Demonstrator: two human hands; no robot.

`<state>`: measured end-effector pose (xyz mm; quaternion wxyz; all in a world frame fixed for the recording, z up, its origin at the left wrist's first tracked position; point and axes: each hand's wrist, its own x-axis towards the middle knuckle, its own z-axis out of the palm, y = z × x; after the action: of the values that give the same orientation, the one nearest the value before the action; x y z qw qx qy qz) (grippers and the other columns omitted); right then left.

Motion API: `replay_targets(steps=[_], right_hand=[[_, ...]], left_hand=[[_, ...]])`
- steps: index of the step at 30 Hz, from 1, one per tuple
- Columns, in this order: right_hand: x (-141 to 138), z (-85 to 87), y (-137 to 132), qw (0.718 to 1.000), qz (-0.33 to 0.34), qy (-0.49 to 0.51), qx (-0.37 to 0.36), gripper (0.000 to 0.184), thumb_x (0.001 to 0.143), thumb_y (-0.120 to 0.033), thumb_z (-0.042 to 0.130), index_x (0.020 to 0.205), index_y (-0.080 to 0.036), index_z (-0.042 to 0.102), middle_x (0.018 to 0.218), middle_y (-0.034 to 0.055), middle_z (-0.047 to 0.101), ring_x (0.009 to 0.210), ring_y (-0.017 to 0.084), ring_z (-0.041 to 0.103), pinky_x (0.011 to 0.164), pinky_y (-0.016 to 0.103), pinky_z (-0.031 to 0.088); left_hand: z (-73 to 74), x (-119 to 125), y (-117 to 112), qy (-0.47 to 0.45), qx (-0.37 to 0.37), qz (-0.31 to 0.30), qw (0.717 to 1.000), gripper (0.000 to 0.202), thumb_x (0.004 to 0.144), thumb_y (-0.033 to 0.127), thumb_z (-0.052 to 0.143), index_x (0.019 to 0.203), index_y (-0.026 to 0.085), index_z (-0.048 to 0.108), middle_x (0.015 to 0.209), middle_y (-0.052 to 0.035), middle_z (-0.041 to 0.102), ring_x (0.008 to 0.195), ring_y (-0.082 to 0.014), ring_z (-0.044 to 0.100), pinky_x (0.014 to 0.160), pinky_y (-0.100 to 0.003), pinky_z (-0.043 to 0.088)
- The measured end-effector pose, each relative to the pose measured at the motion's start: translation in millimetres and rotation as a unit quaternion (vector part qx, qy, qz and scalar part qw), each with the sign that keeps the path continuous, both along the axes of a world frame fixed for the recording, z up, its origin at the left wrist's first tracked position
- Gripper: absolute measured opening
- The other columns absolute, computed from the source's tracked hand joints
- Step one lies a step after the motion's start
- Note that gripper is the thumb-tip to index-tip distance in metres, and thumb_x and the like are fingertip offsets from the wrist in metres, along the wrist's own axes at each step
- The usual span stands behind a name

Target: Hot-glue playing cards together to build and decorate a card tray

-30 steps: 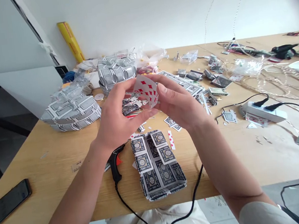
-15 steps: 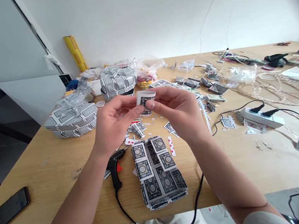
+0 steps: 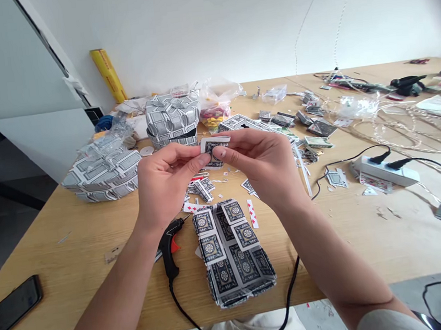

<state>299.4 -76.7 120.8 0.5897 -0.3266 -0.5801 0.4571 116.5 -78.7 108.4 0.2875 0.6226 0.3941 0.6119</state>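
My left hand point(image 3: 165, 184) and my right hand point(image 3: 262, 163) meet above the table and together pinch a folded playing card point(image 3: 214, 149), its patterned back facing me. Thumbs and forefingers of both hands press on its lower edge. Below the hands lies a flat tray-like piece made of playing cards point(image 3: 233, 252) near the table's front edge. A black hot glue gun point(image 3: 169, 246) with an orange trigger rests just left of it, its cord running off the front edge.
Card scraps point(image 3: 201, 190) litter the wooden table point(image 3: 350, 235). Two card-covered boxes point(image 3: 105, 172) point(image 3: 172, 118) stand at the back left. A phone point(image 3: 11, 309) lies at front left, a white power strip point(image 3: 387, 172) at right, wire coils point(image 3: 409, 124) beyond.
A second ago the card showed its red diamond face, held higher; both hands have folded it so its patterned back shows and lowered it slightly. Since half a second ago little has moved.
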Motion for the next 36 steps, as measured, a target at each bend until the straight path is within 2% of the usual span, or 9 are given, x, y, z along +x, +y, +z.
replay_targets(steps=[22,32,36], right_hand=[[0.0,-0.7,1.4,1.000,-0.004,-0.005,-0.006,0.020,0.079,-0.040,0.094,0.092,-0.026,0.086,0.096,0.0045,0.083,0.096,0.024,0.079,0.090,0.045,0.068],[1.1,-1.9,2.8,1.000,-0.003,-0.009,-0.011,0.028,0.078,-0.045,0.094,0.097,-0.026,0.086,0.097,0.0048,0.084,0.100,0.027,0.079,0.090,0.047,0.069],[1.2,0.1,1.2,1.000,0.000,-0.010,-0.015,0.027,0.081,-0.044,0.092,0.100,-0.026,0.087,0.099,0.0048,0.084,0.101,0.026,0.080,0.090,0.046,0.069]], left_hand=[[-5.2,-1.0,4.9,-0.016,-0.023,-0.016,0.999,0.015,0.081,0.036,0.093,0.089,0.027,0.084,0.086,0.0001,0.082,0.078,-0.0163,0.076,0.073,-0.031,0.067],[-5.3,-1.7,4.9,-0.002,-0.018,-0.004,1.000,0.016,0.081,0.037,0.093,0.088,0.026,0.084,0.085,0.0003,0.081,0.077,-0.0163,0.075,0.072,-0.032,0.065],[-5.5,-1.7,5.2,-0.010,-0.023,-0.003,1.000,0.016,0.080,0.037,0.094,0.088,0.027,0.084,0.085,0.0006,0.080,0.075,-0.0158,0.074,0.069,-0.031,0.064]])
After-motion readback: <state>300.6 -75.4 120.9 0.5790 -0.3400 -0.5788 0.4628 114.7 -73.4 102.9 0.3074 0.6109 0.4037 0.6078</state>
